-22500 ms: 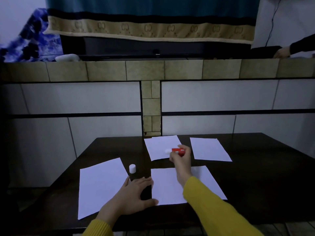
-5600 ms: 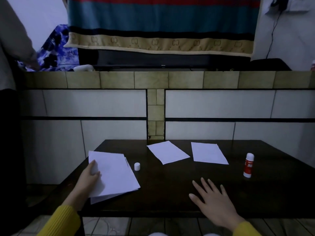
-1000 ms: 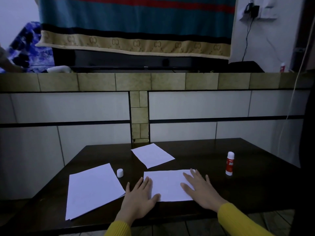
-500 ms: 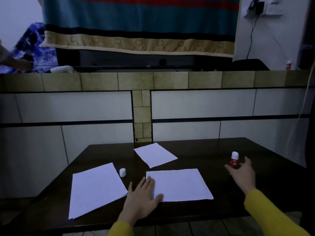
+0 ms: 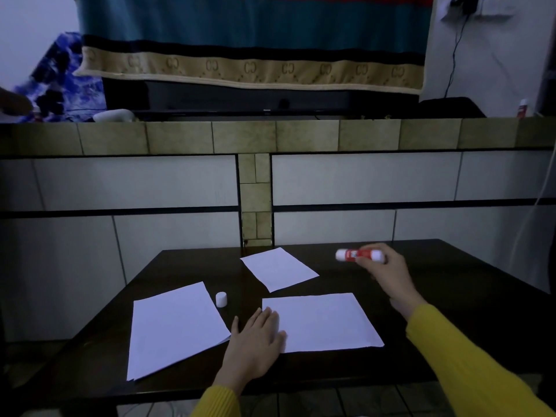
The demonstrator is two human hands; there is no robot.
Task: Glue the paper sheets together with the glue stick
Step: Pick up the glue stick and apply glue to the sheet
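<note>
On the dark wooden worktop, a stack of white paper sheets lies leftmost, a small white cap beside it. The left hand rests flat and released on a single white paper sheet. The right hand grips a red-and-white glue stick, horizontal above the worktop.

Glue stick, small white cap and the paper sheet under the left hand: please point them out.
glue stick (image 5: 359,255), head view, on its red middle label.
white cap (image 5: 221,299), head view, on its side wall.
paper sheet (image 5: 325,322), head view, on its bare centre.
left hand (image 5: 254,341), head view, on its back.
</note>
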